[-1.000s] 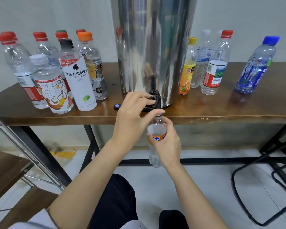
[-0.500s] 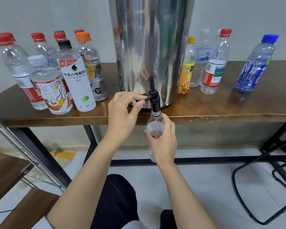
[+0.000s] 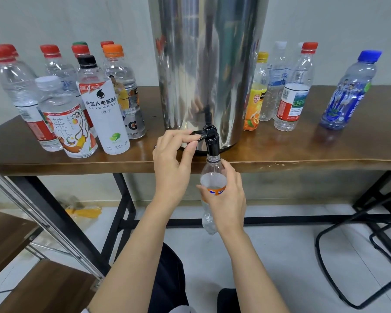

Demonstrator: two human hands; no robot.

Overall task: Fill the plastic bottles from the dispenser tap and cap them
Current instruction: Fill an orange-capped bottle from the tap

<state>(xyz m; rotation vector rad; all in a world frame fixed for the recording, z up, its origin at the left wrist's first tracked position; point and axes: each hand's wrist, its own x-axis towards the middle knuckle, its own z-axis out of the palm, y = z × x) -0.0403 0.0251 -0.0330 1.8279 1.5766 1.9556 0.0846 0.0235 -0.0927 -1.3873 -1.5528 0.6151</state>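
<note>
Pinches the flat black tap lever between thumb and fingers of the left hand, at 9 o'clock from the black plastic spout. Grips the clear plastic bottle with the orange label in the curled right hand, upright, mouth right under the spout, below the brown wooden tabletop edge. Stands the shiny steel dispenser drum at 12 o'clock, flanked by left capped bottles at 10 o'clock and right capped bottles at 2 o'clock.

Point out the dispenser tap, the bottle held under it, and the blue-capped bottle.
dispenser tap (image 3: 212,144): head view, on its black spout.
bottle held under the tap (image 3: 213,180): head view, on the pale band above its orange label.
blue-capped bottle (image 3: 348,96): head view, on the middle of its printed label.
</note>
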